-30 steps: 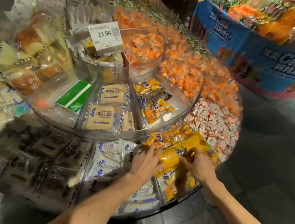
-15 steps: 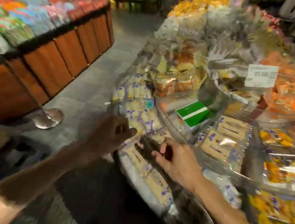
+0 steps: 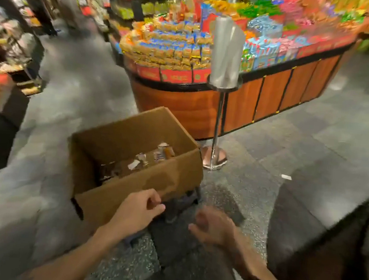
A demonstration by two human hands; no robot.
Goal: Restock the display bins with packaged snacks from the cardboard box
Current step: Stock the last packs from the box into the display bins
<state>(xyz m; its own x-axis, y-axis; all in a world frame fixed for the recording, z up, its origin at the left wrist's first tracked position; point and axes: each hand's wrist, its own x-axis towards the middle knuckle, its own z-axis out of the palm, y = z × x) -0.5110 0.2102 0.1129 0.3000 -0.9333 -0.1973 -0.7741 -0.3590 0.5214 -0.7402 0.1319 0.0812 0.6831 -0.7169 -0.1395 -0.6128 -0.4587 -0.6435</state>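
An open cardboard box stands low over the floor in front of me, with several packaged snacks lying at its bottom. My left hand hovers just before the box's near wall, fingers loosely curled, holding nothing. My right hand hangs a little to the right of the box, blurred by motion, fingers loosely curled and empty. Neither hand touches the box. The display bins are out of sight, apart from a dark edge at the right.
A metal stand carrying a roll of plastic bags rises just right of the box. Behind it is a wood-panelled island piled with coloured snack packs. Shelves line the left. Grey tiled floor lies between.
My view has swung left, away from the round display bins to the cardboard box on the floor. Both hands left the yellow packs in the bin and now hang empty near the box.
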